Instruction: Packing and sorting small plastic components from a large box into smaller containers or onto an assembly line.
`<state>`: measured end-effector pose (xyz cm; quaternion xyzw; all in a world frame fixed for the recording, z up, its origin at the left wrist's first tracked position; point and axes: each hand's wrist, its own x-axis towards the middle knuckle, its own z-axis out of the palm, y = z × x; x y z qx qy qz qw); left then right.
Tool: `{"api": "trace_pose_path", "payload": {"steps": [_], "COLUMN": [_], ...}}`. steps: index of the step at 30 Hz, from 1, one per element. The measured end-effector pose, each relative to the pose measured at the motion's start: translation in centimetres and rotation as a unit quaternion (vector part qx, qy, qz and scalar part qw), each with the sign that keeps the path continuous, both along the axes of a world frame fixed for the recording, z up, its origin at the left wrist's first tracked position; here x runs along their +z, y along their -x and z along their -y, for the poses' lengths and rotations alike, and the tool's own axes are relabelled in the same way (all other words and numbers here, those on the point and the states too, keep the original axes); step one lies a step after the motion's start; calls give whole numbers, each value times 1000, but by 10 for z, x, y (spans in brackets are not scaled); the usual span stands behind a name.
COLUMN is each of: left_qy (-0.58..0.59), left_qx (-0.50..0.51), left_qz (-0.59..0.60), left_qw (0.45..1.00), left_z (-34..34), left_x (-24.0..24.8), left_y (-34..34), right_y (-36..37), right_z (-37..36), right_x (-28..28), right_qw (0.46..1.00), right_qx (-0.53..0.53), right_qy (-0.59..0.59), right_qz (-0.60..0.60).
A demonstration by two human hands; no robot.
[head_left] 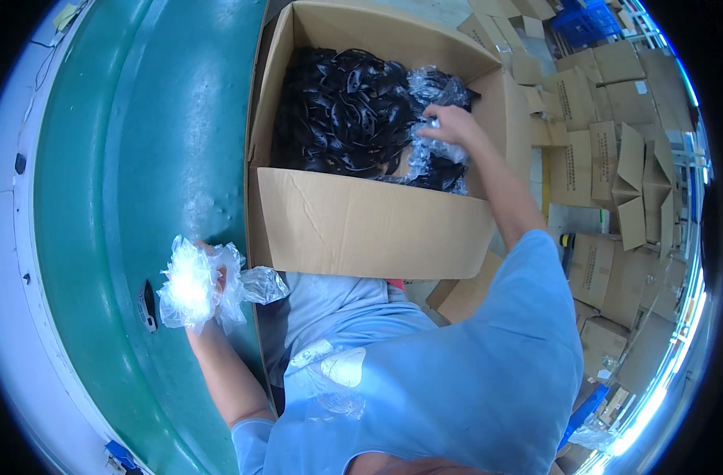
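My left hand (pixel 220 273), over the green surface, is closed around a crumpled bunch of clear plastic bags (pixel 189 286). The bags cover most of its fingers. Reaching into the open cardboard box (pixel 377 222), my right hand (pixel 450 125) has its thumb and fingers bent together on a clear plastic bag (pixel 421 154) at the box's right side. Many glossy black curved plastic parts (pixel 342 111) lie heaped in the box, left of that hand. More of them, partly under clear film, are along the right side. A small black-and-white piece (pixel 147 307) rests left of the bunched bags.
The green worktable (pixel 179 142) runs along my left, beside the box. On the right, many cardboard cartons (pixel 575 170) stand and lie on the floor. A blue crate (pixel 585 24) is at the far right. A loose cardboard flap (pixel 464 294) shows below the box.
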<state>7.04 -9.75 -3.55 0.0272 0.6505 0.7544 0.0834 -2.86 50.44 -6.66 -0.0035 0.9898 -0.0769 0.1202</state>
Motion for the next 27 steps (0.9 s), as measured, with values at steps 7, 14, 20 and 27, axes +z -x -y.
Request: {"api": "trace_pose_path", "payload": {"steps": [7, 14, 20, 27], "left_qy": [-2, 90, 48, -30], "left_qx": [-48, -14, 2, 12], "left_qz": [-74, -55, -31, 16], "left_qw": [996, 994, 998, 999], "left_z": [-12, 7, -5, -20], "left_x": [17, 6, 17, 28], "left_y": [6, 3, 1, 0], "right_y": [-1, 13, 26, 19], "right_z": [-7, -13, 5, -75], "right_x": [-20, 91, 100, 39], "right_qw": [967, 966, 903, 833], "right_qx": [-147, -23, -51, -295], "right_qy": [153, 187, 303, 392], "right_qz": [-142, -177, -299, -257]}}
